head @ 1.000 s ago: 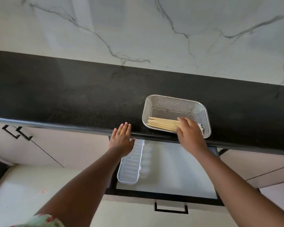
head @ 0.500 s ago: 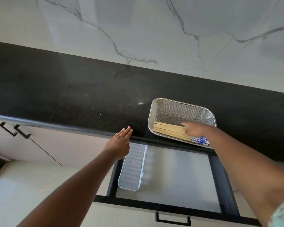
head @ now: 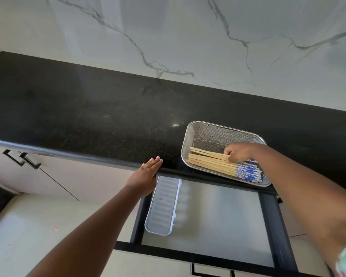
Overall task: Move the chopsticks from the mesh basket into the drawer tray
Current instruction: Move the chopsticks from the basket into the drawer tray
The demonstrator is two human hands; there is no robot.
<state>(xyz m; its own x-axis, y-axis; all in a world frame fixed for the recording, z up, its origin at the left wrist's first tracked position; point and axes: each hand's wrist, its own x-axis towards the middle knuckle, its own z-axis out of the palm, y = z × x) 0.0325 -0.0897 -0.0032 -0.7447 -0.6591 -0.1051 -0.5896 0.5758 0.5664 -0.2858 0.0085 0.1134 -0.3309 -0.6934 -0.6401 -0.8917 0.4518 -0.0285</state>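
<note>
Whereas half second earlier right hand [head: 237, 153] lay flat on chopsticks [head: 214, 162], fingers now curl around several: pickup begun. Bundle remains in mesh basket [head: 218, 128] at countertop front edge. Left hand [head: 146, 174] open, empty, above drawer tray [head: 162, 204].

One mesh basket [head: 224, 132], one drawer tray [head: 161, 206], two hands.

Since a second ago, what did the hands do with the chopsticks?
The right hand went from lying flat over the chopsticks to curling its fingers around the upper ones inside the mesh basket, uncovering their blue patterned ends. Nothing has left the basket. The left hand stayed open and flat at the counter edge, and the white tray in the open drawer stayed empty.
</note>
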